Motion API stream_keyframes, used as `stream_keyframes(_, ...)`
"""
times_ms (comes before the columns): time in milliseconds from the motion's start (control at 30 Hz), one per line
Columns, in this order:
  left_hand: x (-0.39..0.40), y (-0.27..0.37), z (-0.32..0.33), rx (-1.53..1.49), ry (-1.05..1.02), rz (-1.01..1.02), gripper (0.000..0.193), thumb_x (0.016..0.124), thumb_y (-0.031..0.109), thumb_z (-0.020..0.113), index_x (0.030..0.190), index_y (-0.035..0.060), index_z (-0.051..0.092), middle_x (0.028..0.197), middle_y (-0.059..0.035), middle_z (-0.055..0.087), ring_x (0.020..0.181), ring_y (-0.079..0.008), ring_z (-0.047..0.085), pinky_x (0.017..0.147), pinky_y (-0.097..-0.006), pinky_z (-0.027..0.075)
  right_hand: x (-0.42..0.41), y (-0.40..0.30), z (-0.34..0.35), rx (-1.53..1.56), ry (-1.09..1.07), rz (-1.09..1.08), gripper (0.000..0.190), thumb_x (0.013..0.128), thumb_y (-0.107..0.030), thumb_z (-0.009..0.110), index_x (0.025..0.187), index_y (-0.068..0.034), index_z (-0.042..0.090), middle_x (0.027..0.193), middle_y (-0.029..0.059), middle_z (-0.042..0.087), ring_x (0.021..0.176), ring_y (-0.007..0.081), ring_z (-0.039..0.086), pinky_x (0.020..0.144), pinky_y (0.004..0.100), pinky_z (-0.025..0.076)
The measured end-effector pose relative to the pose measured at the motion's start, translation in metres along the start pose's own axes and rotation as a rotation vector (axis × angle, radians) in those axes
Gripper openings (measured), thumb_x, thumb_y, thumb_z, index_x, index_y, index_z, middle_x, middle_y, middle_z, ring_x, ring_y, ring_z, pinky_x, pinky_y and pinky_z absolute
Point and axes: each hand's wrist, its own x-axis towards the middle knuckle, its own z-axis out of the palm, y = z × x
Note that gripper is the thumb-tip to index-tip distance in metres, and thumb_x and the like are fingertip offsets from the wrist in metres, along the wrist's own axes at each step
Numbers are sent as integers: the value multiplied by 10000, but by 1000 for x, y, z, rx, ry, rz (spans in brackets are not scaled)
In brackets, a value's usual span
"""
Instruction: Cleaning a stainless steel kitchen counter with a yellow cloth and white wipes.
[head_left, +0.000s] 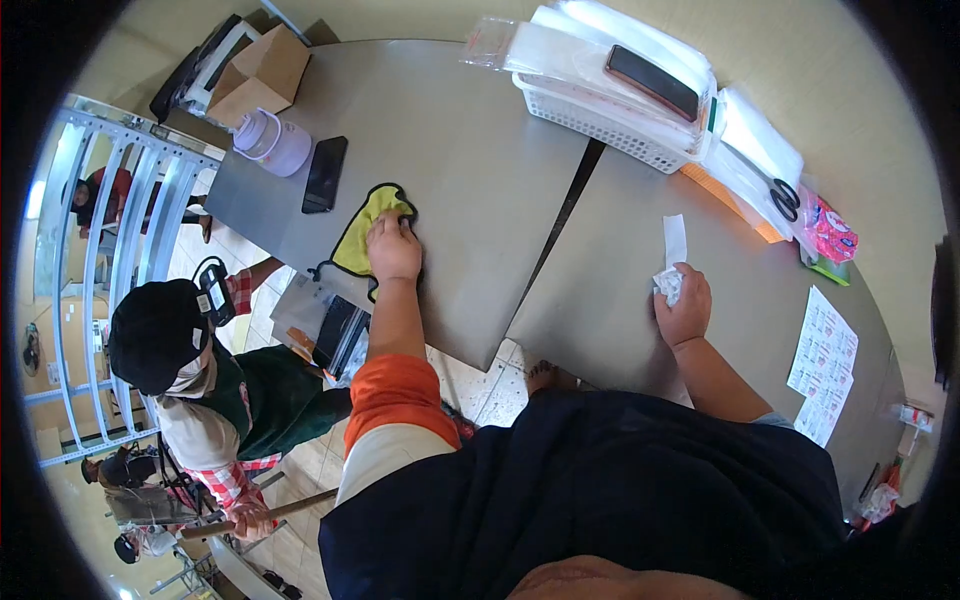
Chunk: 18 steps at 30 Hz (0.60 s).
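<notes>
My left hand (394, 247) presses down on a yellow cloth with black edging (352, 244), spread on the grey tabletop (465, 187). Part of the cloth is bunched under the fingers. Over the other table section (600, 285), my right hand (685, 304) grips a crumpled piece of white paper (667, 283). A flat white strip (675, 236) sticks out beyond that paper. Just past the cloth lies a black smartphone (325, 174), and behind it stands a lilac jug with a handle (281, 146).
A dark gap (559, 225) splits the two table sections. At the back, a white plastic basket (600, 127) holds clear bags and another phone (651, 82). Black-handled scissors (784, 199) and printed sheets (823, 360) lie right. A co-worker in a black cap (161, 337) grips a wooden pole (300, 506) beside me.
</notes>
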Motion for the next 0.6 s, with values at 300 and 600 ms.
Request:
stream_keyframes(300, 4, 4, 5, 14, 134, 98, 188, 823, 151, 543, 965, 29, 548, 1021, -160, 596, 955, -358, 537, 836, -443, 417, -1, 3, 3, -21, -4, -15, 468, 648, -141, 630, 1087, -69, 483, 911, 147, 537, 869, 340, 516, 780, 443, 413)
stream_keyframes(600, -70, 26, -29, -113, -97, 248, 179, 765, 136, 591, 934, 82, 570, 947, -124, 562, 881, -325, 517, 776, -446, 388, 0, 2, 2, 9, -7, -30, 447, 646, -124, 622, 1071, -57, 497, 903, 156, 533, 861, 345, 514, 775, 437, 412)
